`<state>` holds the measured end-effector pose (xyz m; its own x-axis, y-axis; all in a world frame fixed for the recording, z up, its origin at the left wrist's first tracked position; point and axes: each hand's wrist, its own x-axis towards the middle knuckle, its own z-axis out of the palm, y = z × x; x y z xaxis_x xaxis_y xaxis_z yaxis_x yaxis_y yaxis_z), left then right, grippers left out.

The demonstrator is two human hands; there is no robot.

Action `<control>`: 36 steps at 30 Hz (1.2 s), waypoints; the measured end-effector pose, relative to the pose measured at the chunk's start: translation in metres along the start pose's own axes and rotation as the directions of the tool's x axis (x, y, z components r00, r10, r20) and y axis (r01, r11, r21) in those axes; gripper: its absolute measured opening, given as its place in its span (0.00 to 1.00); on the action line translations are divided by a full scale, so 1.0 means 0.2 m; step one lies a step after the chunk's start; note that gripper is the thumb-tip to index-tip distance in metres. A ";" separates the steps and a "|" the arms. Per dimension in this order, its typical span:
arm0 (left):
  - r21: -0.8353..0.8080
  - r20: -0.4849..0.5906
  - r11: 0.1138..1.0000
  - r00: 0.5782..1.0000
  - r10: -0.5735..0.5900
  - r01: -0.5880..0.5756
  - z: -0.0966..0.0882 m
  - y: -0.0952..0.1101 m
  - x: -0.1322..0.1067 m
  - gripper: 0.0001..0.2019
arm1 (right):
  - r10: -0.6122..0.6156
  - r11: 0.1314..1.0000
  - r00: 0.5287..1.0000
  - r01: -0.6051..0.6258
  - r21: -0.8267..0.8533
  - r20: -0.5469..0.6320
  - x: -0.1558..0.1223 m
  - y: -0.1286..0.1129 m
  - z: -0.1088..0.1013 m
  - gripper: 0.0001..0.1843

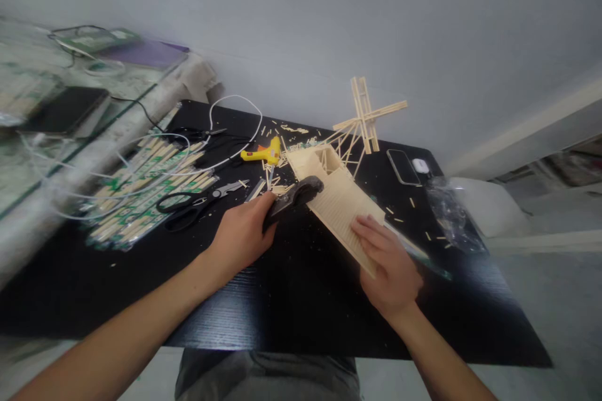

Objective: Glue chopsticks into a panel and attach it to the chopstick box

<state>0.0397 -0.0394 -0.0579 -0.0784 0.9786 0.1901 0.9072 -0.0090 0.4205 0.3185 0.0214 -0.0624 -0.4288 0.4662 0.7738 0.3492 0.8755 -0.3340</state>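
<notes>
My left hand (247,229) is closed round a dark tool (296,197) with a curved end; its exact kind is unclear. The curved end lies against the near left edge of a pale panel (345,203) made of thin wooden sticks laid side by side. My right hand (388,263) grips the panel's near end, fingers over its top face and the thumb hidden. Behind the panel, a small box-like wooden part (324,160) joins or overlaps it. A stick frame (350,153) with a cross of stick blades (362,114) stands further back.
Left of my hands lie black-handled scissors (202,200), bagged wooden sticks (145,194) and a yellow glue gun (263,153). A white cable (256,109) loops across the black table (301,319). A phone (403,167), a white case (420,166) and clear plastic wrap (454,216) are at right.
</notes>
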 end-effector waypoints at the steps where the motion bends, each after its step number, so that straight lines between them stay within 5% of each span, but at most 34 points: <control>1: 0.001 0.007 1.000 1.000 -0.006 0.006 0.00 0.00 0.00 0.09 | -0.002 1.000 1.000 0.002 0.001 0.003 0.00 0.00 0.00 0.17; 6: -0.093 -0.136 0.986 0.983 0.125 -0.138 0.02 -0.01 0.00 0.20 | -0.025 1.000 0.999 0.025 -0.001 -0.047 0.00 0.01 0.01 0.17; 11: -0.078 -0.175 0.980 0.970 0.169 -0.185 0.05 -0.02 0.00 0.21 | -0.014 1.000 0.998 0.014 0.000 -0.055 -0.01 0.01 0.00 0.17; 19: -0.065 -0.043 0.997 0.998 0.043 -0.046 0.04 -0.02 0.00 0.08 | -0.006 1.000 0.999 0.005 -0.017 -0.041 -0.02 0.02 0.01 0.17; 30: -0.077 -0.151 0.982 0.976 0.158 -0.171 0.05 -0.03 0.01 0.21 | 0.014 1.000 1.000 -0.015 -0.024 -0.026 -0.02 0.03 -0.01 0.17; 36: -0.102 -0.058 0.992 0.996 0.065 -0.070 0.05 -0.03 0.01 0.08 | -0.011 0.999 0.998 0.009 -0.036 -0.055 -0.04 0.05 0.00 0.15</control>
<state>0.0382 -0.0356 -0.0691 -0.0434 0.9623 0.2684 0.8638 -0.0988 0.4941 0.3253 0.0261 -0.0721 -0.3864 0.4492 0.8056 0.3753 0.8744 -0.3076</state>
